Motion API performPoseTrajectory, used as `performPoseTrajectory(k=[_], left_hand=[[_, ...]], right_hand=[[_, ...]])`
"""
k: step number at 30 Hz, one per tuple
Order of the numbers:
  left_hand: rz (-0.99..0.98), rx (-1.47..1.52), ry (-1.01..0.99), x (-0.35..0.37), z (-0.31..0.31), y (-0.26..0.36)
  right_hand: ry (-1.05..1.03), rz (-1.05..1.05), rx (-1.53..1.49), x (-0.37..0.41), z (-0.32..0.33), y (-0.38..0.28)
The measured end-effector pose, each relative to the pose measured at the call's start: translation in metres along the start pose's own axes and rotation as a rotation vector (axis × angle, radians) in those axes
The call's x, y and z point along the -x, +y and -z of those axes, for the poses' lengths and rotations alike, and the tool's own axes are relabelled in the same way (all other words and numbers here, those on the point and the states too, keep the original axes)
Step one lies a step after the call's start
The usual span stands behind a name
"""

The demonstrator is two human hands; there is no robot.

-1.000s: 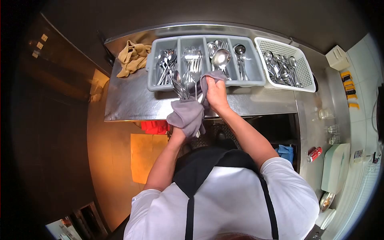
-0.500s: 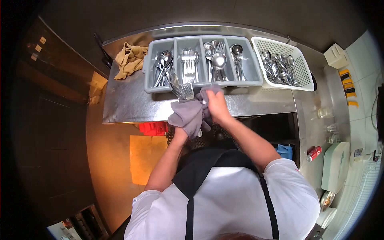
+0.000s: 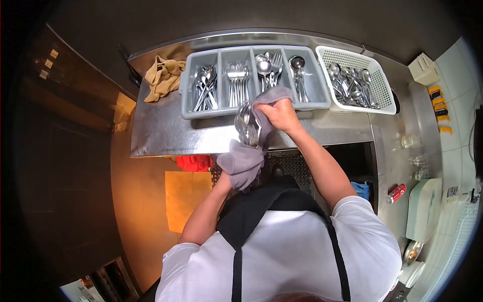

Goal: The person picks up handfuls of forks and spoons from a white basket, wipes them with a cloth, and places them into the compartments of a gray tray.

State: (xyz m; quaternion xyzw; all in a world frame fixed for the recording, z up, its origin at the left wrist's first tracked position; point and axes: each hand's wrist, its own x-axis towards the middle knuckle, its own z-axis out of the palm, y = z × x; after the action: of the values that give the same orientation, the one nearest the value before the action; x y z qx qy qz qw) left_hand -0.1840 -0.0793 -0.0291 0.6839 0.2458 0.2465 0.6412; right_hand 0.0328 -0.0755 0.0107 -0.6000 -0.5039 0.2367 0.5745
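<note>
A grey-purple cloth (image 3: 240, 163) covers my left hand (image 3: 229, 180), which grips a bundle of forks and spoons (image 3: 246, 126) through it. My right hand (image 3: 283, 115) is closed on another part of the cloth, just right of the bundle's heads. Beyond both hands sits a grey cutlery tray (image 3: 205, 115) with four compartments. Spoons (image 3: 204, 85) lie in its leftmost compartment and forks (image 3: 237, 83) in the one beside it. The third holds mixed spoons and forks (image 3: 269, 68), the rightmost more spoons (image 3: 298, 75). Most of my left hand's fingers are hidden by the cloth.
Right of the tray, a white perforated basket (image 3: 385, 83) holds jumbled cutlery. A tan cloth (image 3: 163, 78) lies at the left end of the steel counter (image 3: 166, 131). Farther right are a red can (image 3: 396, 193), glasses (image 3: 410, 141) and a pale green box (image 3: 423, 209).
The bundle and my left hand have shifted right and toward my body. My right hand has moved right and slightly up with its part of the cloth.
</note>
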Motion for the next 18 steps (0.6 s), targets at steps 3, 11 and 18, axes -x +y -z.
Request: performPoseTrajectory(k=[3, 11, 18], left_hand=[[0.006, -0.020, 0.006, 0.005, -0.001, -0.008], [0.049, 0.048, 0.040, 0.011, 0.001, -0.015], [0.060, 0.041, 0.059, -0.007, 0.005, 0.031]], right_hand=[[0.147, -0.094, -0.090, -0.006, -0.002, 0.002], [0.220, -0.357, -0.395, 0.008, -0.013, -0.012], [0.045, -0.063, 0.081, 0.046, -0.034, 0.000]])
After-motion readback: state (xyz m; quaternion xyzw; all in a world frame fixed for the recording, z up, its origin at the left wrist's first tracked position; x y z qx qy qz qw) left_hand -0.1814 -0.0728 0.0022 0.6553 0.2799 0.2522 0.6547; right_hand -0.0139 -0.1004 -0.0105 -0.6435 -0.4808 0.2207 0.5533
